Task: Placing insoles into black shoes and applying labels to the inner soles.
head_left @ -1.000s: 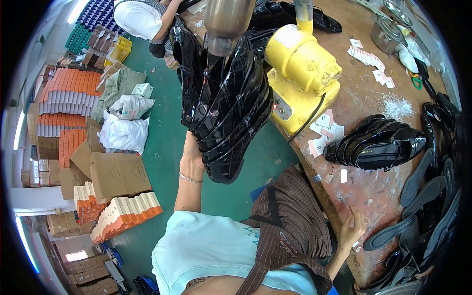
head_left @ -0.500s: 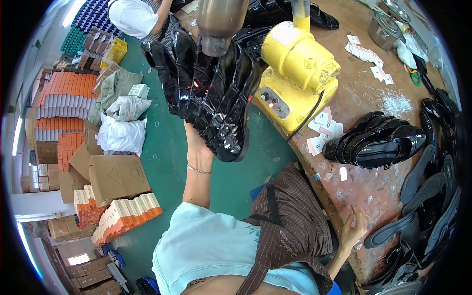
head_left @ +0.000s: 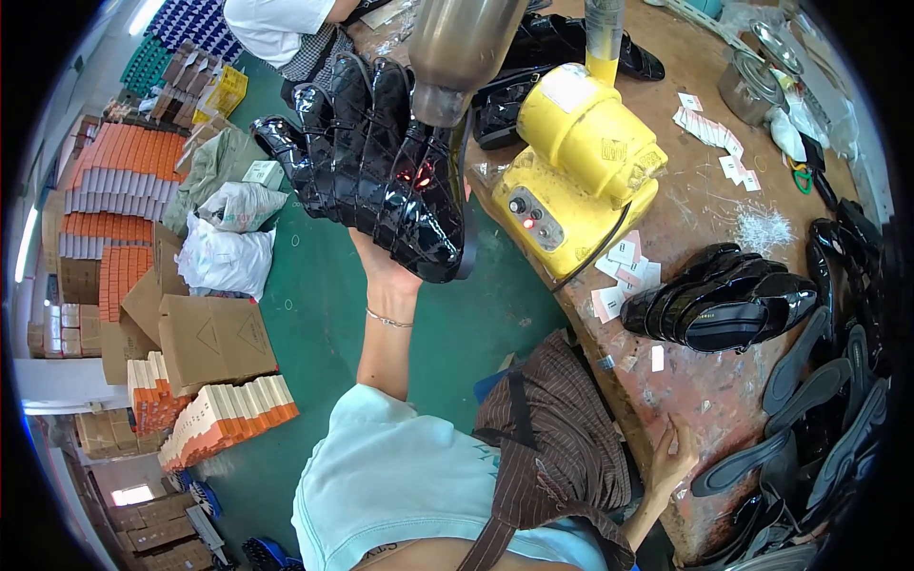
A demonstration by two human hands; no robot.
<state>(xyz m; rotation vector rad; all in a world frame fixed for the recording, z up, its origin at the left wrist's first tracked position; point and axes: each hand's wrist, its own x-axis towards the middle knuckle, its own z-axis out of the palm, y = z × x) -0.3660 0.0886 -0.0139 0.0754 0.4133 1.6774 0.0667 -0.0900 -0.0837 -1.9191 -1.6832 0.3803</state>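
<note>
Item in hand: I see my left hand (head_left: 386,271) raised and clamped under a stack of glossy black quilted shoe uppers (head_left: 381,167), held beneath the metal nozzle (head_left: 457,48) of the yellow bench machine (head_left: 576,167); my right hand (head_left: 678,452) rests loosely open and empty on the worn workbench (head_left: 705,381). Progress, as I judge it: this stack is mid-treatment, while one bundle of black uppers (head_left: 724,305) lies finished or waiting on the bench, with flat insoles (head_left: 819,409) unprocessed beside it.
</note>
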